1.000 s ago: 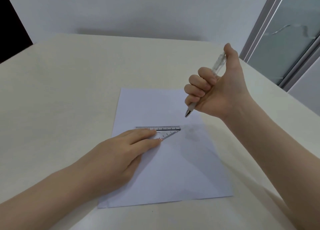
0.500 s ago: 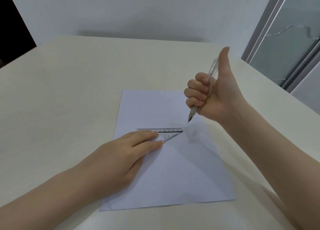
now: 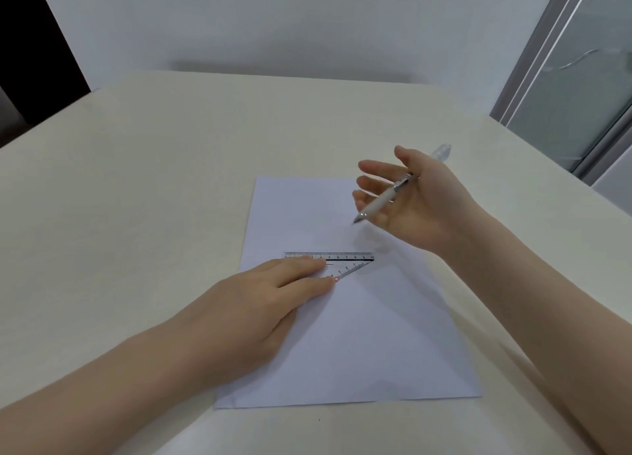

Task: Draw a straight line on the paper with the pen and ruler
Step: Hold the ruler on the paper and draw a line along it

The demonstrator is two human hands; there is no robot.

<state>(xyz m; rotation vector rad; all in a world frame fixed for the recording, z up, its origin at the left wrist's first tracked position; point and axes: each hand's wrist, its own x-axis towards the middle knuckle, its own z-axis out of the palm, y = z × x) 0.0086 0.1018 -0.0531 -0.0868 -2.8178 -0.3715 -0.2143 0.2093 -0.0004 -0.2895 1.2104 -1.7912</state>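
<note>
Fist gone: my right hand (image 3: 410,201) has opened, pen (image 3: 383,199) loose across its fingers, regripping to write; left hand (image 3: 273,297) flat on ruler (image 3: 345,259).

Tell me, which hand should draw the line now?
The right hand, probably. It has the pen lying loosely across its open fingers, tip in the air above the paper. The left hand is busy lying flat on the ruler, so it should stay there.

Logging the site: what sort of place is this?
Probably an office or study room: a plain cream table against a bare white wall, with a frosted glass door at right.
</note>
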